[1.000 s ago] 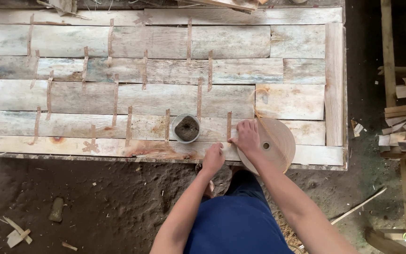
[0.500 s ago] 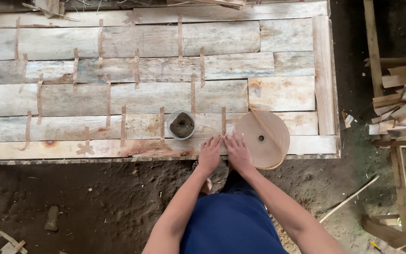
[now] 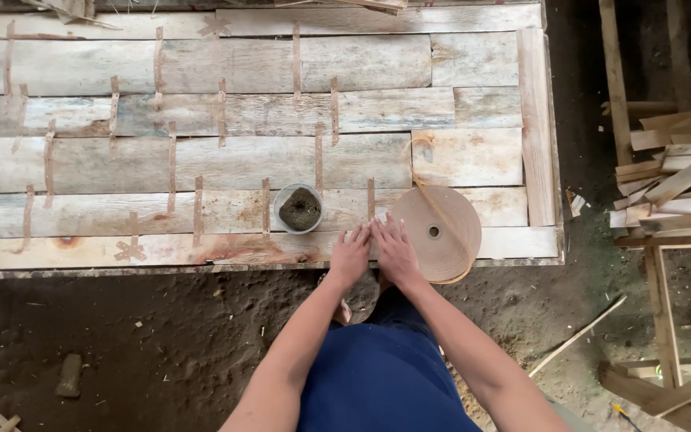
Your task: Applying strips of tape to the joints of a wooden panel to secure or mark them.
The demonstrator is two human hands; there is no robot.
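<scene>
Both hands lie flat, side by side, on the near edge of a sheet of pale wood veneer strips (image 3: 201, 160). My left hand (image 3: 350, 254) and my right hand (image 3: 394, 250) press down around a short brown tape strip (image 3: 370, 200) that crosses a seam. A large roll of brown tape (image 3: 437, 232) lies flat just right of my right hand, with a loose end running up from it. A small round bowl (image 3: 298, 208) with a dark wet lump in it stands just left of and above my left hand.
Many short brown tape strips cross the seams over the whole sheet. Dark dirt floor (image 3: 121, 344) lies below the sheet's near edge. A stack of wooden slats and frames (image 3: 665, 184) stands at the right. A thin stick (image 3: 577, 336) lies on the dirt.
My right hand left the tape roll and came left to join my left hand. Both hands now lie flat together at the seam. The view has shifted slightly.
</scene>
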